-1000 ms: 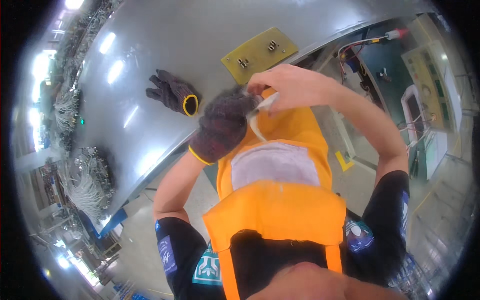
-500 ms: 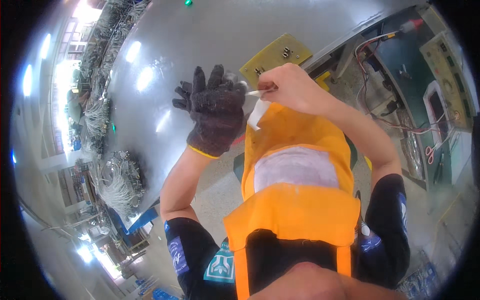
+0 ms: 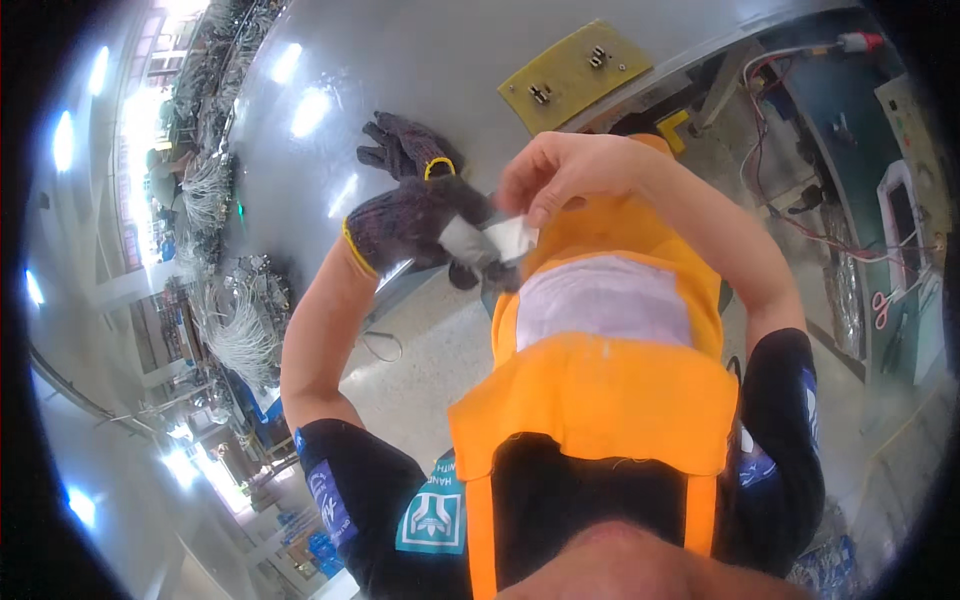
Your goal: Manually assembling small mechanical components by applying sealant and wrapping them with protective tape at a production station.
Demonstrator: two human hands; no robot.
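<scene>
My left hand (image 3: 405, 225), in a dark knitted glove with a yellow cuff, is closed around a whitish tape-like strip (image 3: 512, 238). A greyish-white piece (image 3: 463, 240) shows across the gloved fingers; blur hides whether it is a roll. The bare fingers of my right hand (image 3: 575, 180) are bent and pinch the other end of the strip. Both hands are close together above the front edge of the grey metal table (image 3: 330, 60). Just beyond my left hand, a second dark glove (image 3: 400, 148) lies on the tabletop with no hand in it.
A yellow board with small metal fittings (image 3: 575, 75) lies at the table's edge beyond my right hand. Bundles of white wires (image 3: 240, 330) hang at the left. To the right are cables (image 3: 765, 130) and pink-handled scissors (image 3: 880, 310). My orange apron (image 3: 590, 400) is below my hands.
My left hand has turned and come nearer to me, uncovering the loose glove on the table. More of the white strip shows between my hands. The view has shifted slightly.
</scene>
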